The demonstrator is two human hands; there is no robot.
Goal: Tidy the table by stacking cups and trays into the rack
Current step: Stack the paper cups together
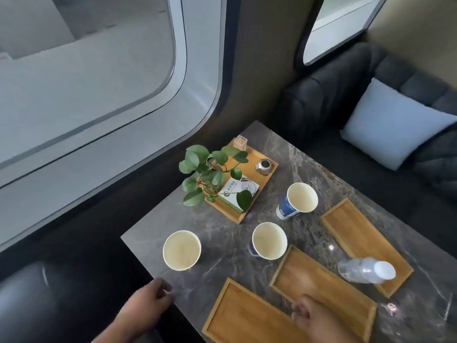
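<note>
Three empty paper cups stand upright on the grey marble table [222, 243]: one near the left edge [181, 250], one in the middle [269, 240], one further back with a blue wall [298, 200]. Three flat wooden trays lie on the table: a near one [242, 318], a middle one [319, 280] and a far right one [356, 233]. My left hand [148, 299] rests on the table's near-left edge, fingers curled, holding nothing. My right hand [314, 318] hovers blurred over the near end of the middle tray; its grip is unclear. No rack is visible.
A clear plastic water bottle [366, 269] lies on the far right tray. At the back a wooden tray [259, 154] holds a leafy plant [210, 172], a tissue box [237, 191], a small metal pot [265, 166] and a clear glass [241, 142]. A dark sofa with a pale cushion [393, 125] stands beyond.
</note>
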